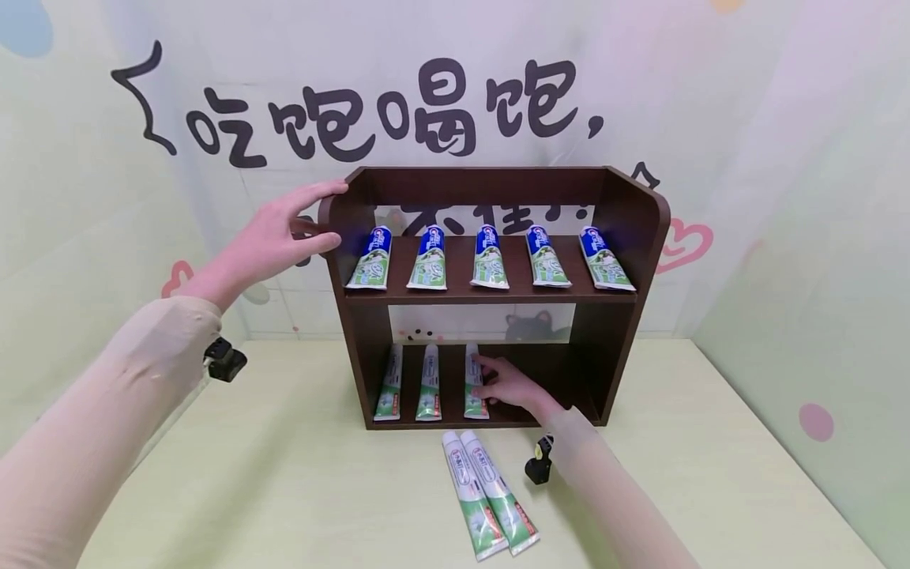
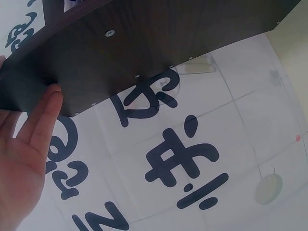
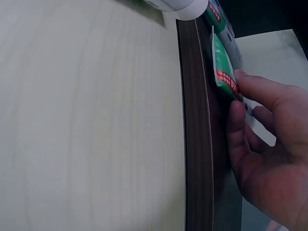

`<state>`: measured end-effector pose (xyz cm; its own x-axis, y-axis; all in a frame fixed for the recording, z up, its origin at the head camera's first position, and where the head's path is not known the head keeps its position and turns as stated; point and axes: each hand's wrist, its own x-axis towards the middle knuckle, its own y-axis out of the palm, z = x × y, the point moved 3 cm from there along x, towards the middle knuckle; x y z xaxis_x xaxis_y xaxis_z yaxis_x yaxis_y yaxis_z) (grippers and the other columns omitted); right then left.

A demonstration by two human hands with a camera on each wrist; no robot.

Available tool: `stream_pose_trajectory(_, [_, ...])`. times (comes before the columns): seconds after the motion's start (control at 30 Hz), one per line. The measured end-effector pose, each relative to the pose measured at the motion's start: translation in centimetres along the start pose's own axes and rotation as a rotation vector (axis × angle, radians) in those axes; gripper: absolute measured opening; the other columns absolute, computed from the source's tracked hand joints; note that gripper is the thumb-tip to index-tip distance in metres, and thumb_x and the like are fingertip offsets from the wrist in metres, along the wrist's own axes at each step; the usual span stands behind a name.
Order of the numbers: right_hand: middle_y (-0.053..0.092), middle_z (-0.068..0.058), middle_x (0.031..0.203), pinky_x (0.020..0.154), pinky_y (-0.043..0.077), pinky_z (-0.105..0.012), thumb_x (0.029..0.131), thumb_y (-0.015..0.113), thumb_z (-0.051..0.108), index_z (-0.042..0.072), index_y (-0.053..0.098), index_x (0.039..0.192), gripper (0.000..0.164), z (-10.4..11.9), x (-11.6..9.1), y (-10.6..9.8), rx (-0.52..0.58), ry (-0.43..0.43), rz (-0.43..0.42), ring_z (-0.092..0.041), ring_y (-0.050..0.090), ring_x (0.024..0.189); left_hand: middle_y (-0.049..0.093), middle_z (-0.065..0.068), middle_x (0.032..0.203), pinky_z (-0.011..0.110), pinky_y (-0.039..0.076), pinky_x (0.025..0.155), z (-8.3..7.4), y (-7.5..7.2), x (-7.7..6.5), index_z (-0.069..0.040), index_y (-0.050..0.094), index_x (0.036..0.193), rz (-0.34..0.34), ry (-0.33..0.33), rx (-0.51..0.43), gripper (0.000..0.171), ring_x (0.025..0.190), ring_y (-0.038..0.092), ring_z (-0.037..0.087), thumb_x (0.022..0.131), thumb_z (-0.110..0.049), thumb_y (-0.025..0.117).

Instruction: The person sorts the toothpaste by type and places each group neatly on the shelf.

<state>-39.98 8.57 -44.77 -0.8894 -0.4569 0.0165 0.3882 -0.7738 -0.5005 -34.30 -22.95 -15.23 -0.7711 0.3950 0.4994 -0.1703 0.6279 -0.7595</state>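
My right hand [image 1: 508, 385] pinches a white and green toothpaste tube [image 1: 472, 399] on the lower shelf, thumb and fingers at its sides. In the right wrist view its green end [image 3: 224, 72] with a red label lies close over the shelf's front edge. Two matching tubes, one far left [image 1: 389, 387] and one beside it [image 1: 430, 387], lie to its left. My left hand [image 1: 273, 237] touches the upper left side of the dark brown rack [image 1: 490, 299] with fairly straight fingers. The left wrist view shows fingertips against its outer side panel [image 2: 130, 57].
Two more white and green tubes [image 1: 469, 498] lie side by side on the pale table [image 1: 298, 474] before the rack. Several blue and green toothpaste tubes [image 1: 489, 261] stand in a row on the upper shelf. Behind is a wall covering [image 1: 284, 71] with black lettering.
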Motion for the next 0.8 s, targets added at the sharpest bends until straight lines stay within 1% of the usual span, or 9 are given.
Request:
stream_pose_trajectory(0.23, [0.048,-0.021,0.120,0.062,0.050,-0.024,0.089,0.069,0.004,0.007,0.034,0.153,0.074,-0.12,-0.10,0.06,0.012,0.019,0.007,-0.014,0.055,0.072,0.037,-0.001,0.159,0.003,0.047,0.078,0.06,0.09,-0.13,-0.023,0.040,0.152,-0.005,-0.014,-0.010,0.063,0.112,0.066,0.040,0.094,-0.018,0.066])
stream_pose_trajectory(0.37, [0.048,-0.021,0.119,0.062,0.050,-0.024,0.088,0.070,0.005,0.006,0.036,0.153,0.073,-0.17,-0.19,0.12,0.014,0.014,0.004,-0.014,0.056,0.075,0.038,-0.001,0.159,0.004,0.047,0.077,0.08,0.15,-0.10,-0.024,0.040,0.152,-0.005,-0.015,-0.008,0.063,0.112,0.067,0.041,0.094,-0.019,0.066])
stream_pose_trajectory(0.47, [0.048,-0.021,0.118,0.061,0.050,-0.024,0.088,0.070,0.004,0.006,0.036,0.153,0.073,-0.18,-0.25,0.20,0.016,0.005,0.001,-0.013,0.055,0.073,0.037,-0.001,0.159,0.003,0.047,0.078,0.12,0.20,-0.08,-0.023,0.040,0.152,-0.006,-0.012,-0.015,0.063,0.112,0.066,0.040,0.094,-0.019,0.066])
stream_pose_trajectory(0.63, [0.050,-0.022,0.116,0.059,0.049,-0.024,0.088,0.070,0.003,0.004,0.036,0.152,0.072,-0.05,-0.23,0.30,0.015,-0.007,-0.024,-0.014,0.054,0.071,0.038,-0.002,0.159,0.004,0.047,0.077,0.08,0.18,-0.05,-0.023,0.040,0.152,-0.011,-0.011,-0.016,0.063,0.112,0.067,0.040,0.094,-0.019,0.066])
stream_pose_trajectory(0.8, [0.053,-0.023,0.116,0.057,0.049,-0.025,0.088,0.071,0.003,0.004,0.037,0.152,0.073,0.02,-0.18,0.50,0.005,-0.001,-0.056,-0.016,0.056,0.076,0.038,-0.001,0.159,0.003,0.047,0.077,0.04,0.14,-0.02,-0.023,0.041,0.151,-0.010,-0.008,-0.010,0.063,0.111,0.067,0.041,0.094,-0.019,0.066])
